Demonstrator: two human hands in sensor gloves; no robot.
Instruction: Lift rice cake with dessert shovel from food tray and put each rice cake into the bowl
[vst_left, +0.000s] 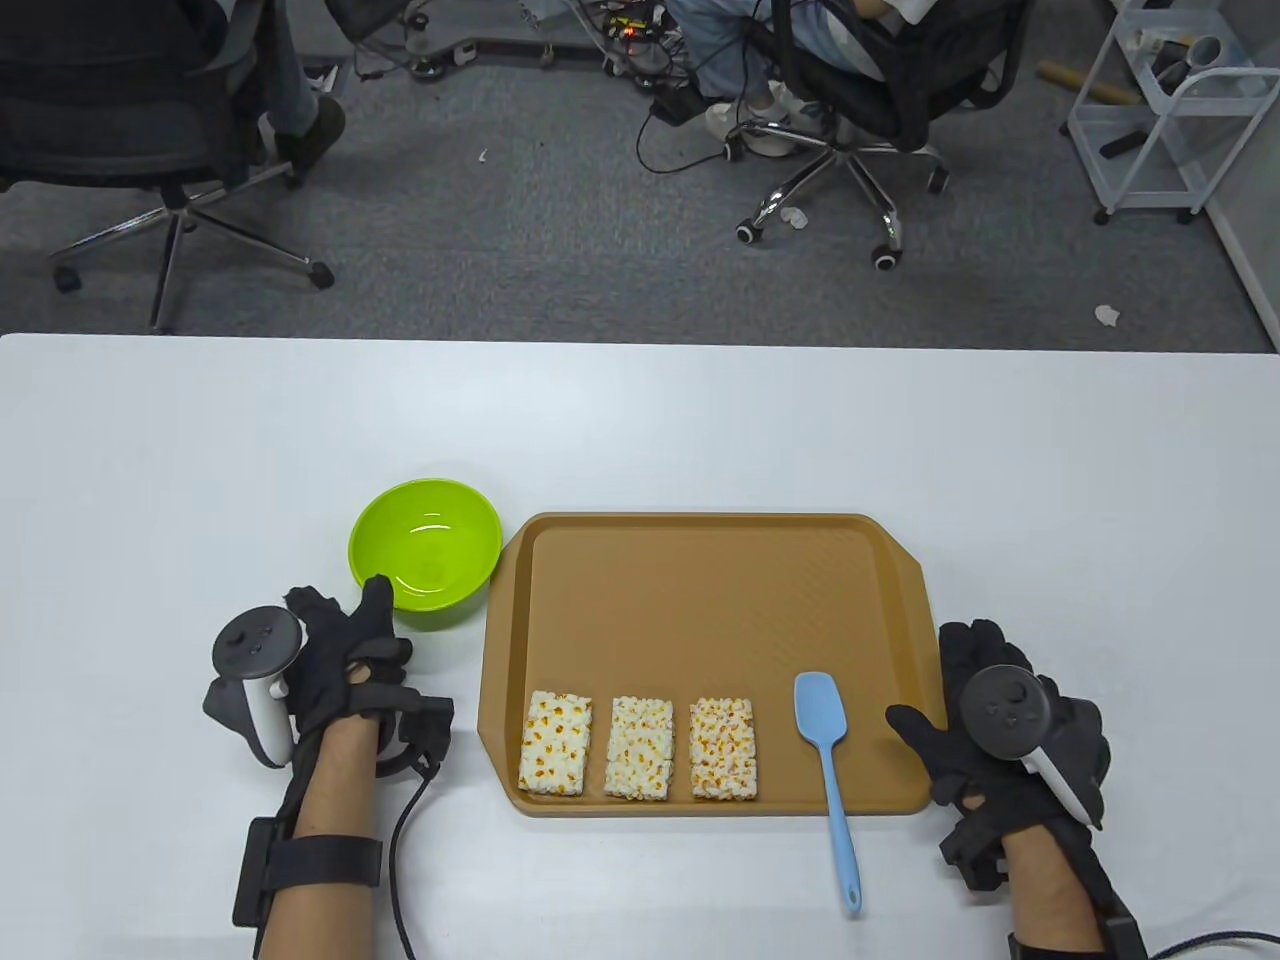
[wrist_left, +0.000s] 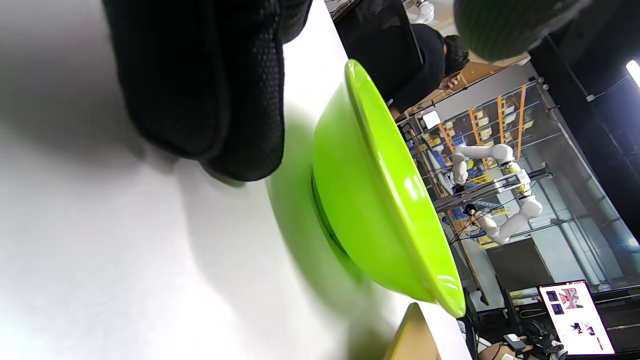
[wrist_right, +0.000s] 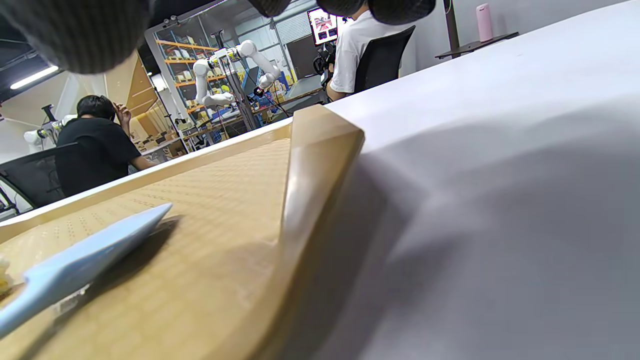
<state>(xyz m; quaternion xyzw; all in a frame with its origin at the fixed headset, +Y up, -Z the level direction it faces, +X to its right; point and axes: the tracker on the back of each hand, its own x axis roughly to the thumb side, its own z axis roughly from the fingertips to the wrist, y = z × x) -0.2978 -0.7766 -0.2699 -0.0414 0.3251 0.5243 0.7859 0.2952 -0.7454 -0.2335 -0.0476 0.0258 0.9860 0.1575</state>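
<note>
— Where are the rice cakes?

— Three of them lie in a row along the near edge of the brown tray (vst_left: 700, 530): the left rice cake (vst_left: 555, 743), the middle rice cake (vst_left: 639, 747) and the right rice cake (vst_left: 723, 748). They lie side by side with small gaps between them, flat on the tray floor.

— And the shovel?

— The light blue shovel (vst_left: 828, 775) lies just right of the right rice cake. Its blade rests on the tray floor, and its handle crosses the tray's near rim and ends on the white bench (vst_left: 640, 420). In the right wrist view the blade (wrist_right: 85, 262) lies on the tray, free of any grip.

— The bowl?

— The green bowl (vst_left: 425, 552) stands on the bench just left of the tray's far left corner. Nothing is inside it.

— What are the hands doing?

— The left hand (vst_left: 345, 670) rests on the bench just near of the bowl. Its fingers (wrist_left: 210, 85) are loosely relaxed and hold nothing; one fingertip reaches up beside the bowl's near rim, though I cannot tell if it touches. The right hand (vst_left: 1000, 730) lies at the tray's right edge, fingers spread loosely and empty, thumb reaching over the tray's rim toward the shovel without touching it.

— Anything else?

— Beyond the bench's far edge, office chairs stand on grey carpet.
</note>
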